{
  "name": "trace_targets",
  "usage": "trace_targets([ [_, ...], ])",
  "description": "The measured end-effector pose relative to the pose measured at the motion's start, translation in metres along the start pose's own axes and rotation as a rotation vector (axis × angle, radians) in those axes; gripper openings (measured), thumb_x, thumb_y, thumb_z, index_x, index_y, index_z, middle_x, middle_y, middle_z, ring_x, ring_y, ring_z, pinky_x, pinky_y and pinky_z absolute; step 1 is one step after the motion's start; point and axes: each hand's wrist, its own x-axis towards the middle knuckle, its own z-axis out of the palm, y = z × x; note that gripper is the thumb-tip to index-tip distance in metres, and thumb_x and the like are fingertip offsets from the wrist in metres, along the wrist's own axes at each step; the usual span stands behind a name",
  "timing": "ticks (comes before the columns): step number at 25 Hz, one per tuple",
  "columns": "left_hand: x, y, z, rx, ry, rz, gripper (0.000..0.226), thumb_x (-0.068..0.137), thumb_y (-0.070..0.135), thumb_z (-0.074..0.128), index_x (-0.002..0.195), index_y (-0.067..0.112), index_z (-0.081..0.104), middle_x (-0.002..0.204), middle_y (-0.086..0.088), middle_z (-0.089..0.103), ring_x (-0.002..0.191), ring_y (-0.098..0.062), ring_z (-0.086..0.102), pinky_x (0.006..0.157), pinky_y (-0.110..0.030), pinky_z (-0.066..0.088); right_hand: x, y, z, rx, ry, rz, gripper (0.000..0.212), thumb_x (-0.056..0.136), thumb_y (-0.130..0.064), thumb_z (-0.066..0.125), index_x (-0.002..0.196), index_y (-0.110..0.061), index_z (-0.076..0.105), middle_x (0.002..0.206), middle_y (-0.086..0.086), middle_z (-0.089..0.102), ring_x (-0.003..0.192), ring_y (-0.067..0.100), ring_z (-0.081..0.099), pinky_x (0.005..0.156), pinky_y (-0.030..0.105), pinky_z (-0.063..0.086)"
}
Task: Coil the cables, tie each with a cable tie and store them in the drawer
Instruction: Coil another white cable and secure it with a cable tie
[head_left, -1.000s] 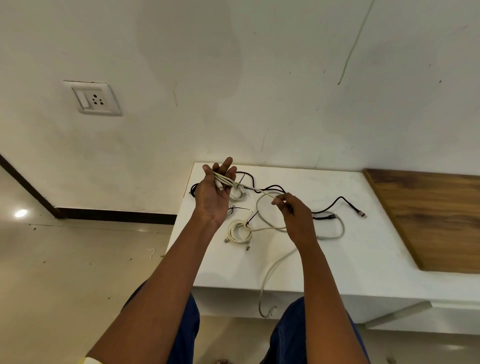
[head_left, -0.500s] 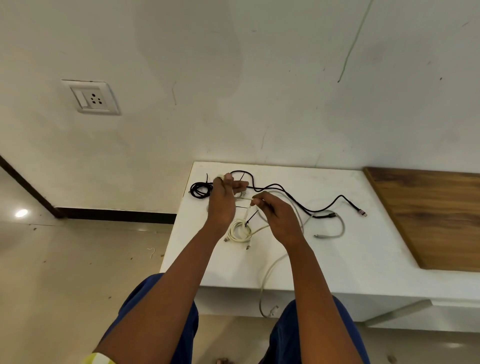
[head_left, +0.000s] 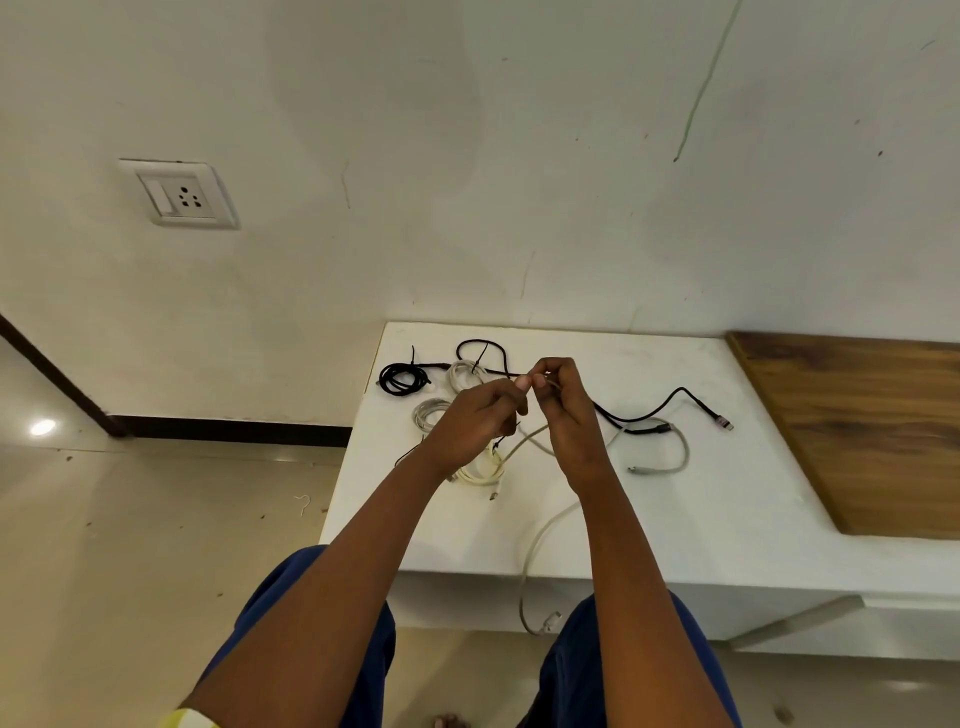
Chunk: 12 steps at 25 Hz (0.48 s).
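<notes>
The right hand (head_left: 569, 415) and the left hand (head_left: 475, 423) are raised together above the white table (head_left: 727, 493), their fingertips almost touching. The right hand has its fingers curled and pinches a thin white cable (head_left: 540, 525) between thumb and forefinger. The left hand also has curled fingers, with the thumb pressed toward the forefinger at the same place; the cable seems to pass between both hands, but how the left hand holds it I cannot tell exactly.

From the hands this white cable falls down toward the person, goes over the near edge of the table and hangs there, with its plug just under the edge.

Directly under the left hand lies a cream coil (head_left: 485, 470), partly hidden by the wrist. Beyond the left hand, two more pale coils (head_left: 462, 371) lie on the table, and farther to the left of them is a black coil (head_left: 402, 376) with a thin black tie standing up from it.

To the right of the right hand, a loose black cable (head_left: 670, 402) runs across the table, and beside it a loose grey cable (head_left: 675, 457) makes a curve.

Far to the right a wooden board (head_left: 857, 431) lies on the table. On the wall, up and to the left, is a socket (head_left: 179, 195).
</notes>
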Motion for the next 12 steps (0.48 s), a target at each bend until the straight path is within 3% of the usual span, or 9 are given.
trace_targets([
  [3,0.001,0.009,-0.005,-0.18,-0.06,-0.074,0.039,0.096,0.04,0.046,0.066,0.016,0.052,0.051,0.004,0.033,0.046,-0.008,0.03,0.051,-0.018,0.031,0.001,0.0,0.004,0.021,-0.013,-0.023,0.012,0.1,-0.005,0.037,0.098,-0.009,0.048,0.082,-0.007,0.054,0.075,-0.005,0.052,0.075,0.011,0.042],
  [8,0.002,0.015,-0.006,-0.609,-0.047,-0.154,0.039,0.096,0.037,0.046,0.061,0.021,0.05,0.042,0.008,0.028,0.041,-0.008,0.027,0.059,-0.026,0.03,0.004,0.01,0.01,0.002,0.028,-0.013,0.017,0.101,-0.009,0.035,0.106,-0.011,0.051,0.094,-0.009,0.057,0.086,-0.006,0.053,0.082,0.011,0.04],
  [12,0.006,0.016,-0.012,-0.915,-0.056,-0.155,0.035,0.098,0.036,0.041,0.069,0.018,0.049,0.041,0.009,0.03,0.039,-0.008,0.028,0.056,-0.02,0.035,0.002,0.024,0.018,-0.117,0.083,0.059,0.014,0.102,-0.012,0.036,0.102,-0.018,0.049,0.069,-0.008,0.049,0.061,0.003,0.044,0.063,0.021,0.039],
])
